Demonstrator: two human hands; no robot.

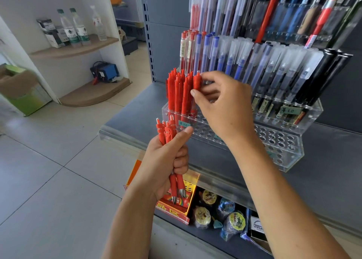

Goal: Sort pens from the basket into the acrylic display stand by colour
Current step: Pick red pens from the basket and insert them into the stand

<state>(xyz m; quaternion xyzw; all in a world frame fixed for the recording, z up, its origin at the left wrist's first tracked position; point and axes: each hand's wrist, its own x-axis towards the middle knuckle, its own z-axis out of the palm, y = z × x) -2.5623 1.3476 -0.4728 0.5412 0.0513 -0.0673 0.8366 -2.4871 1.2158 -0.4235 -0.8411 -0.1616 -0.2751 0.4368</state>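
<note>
Pen (196,82) within right-hand grip (221,104)

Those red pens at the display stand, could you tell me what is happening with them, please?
A person is filling the clear acrylic stand with red pens. The left hand grips a small bunch of red pens, tips pointing down. The right hand pinches one red pen beside the group of red pens already standing at the stand's left end. Many holes in the front rows are unfilled; blue and black pens stand in the rows behind.
</note>
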